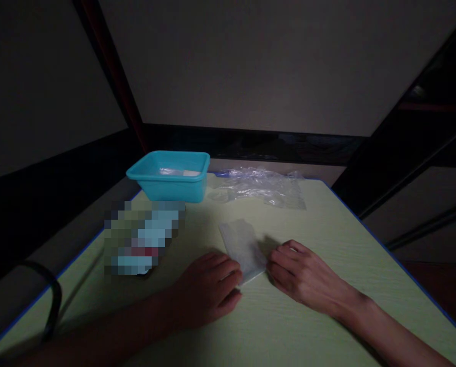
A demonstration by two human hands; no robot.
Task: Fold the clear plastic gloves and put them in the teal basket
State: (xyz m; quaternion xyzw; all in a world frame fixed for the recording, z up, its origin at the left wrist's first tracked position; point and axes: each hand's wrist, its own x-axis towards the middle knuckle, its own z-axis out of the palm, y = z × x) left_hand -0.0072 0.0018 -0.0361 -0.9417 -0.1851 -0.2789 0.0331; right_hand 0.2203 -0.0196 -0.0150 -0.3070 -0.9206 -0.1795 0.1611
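L hand (208, 290), R hand (300, 278), both curled pinching 1 white sheet (241, 244), 1 teal tub (170, 176)

A pixelated object (143, 239) cannot be identified; the white sheet (241, 243) is partly covered by the left hand (208, 290).

small clear pouch (243, 247) — flat on table, between fingertips

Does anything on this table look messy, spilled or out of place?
Nothing is spilled or broken. Only the clear plastic bags look untidy, crumpled at the far edge of the table beside the blue tub. The small white packet lies askew between the left hand and right hand; the dim light hides finer detail.
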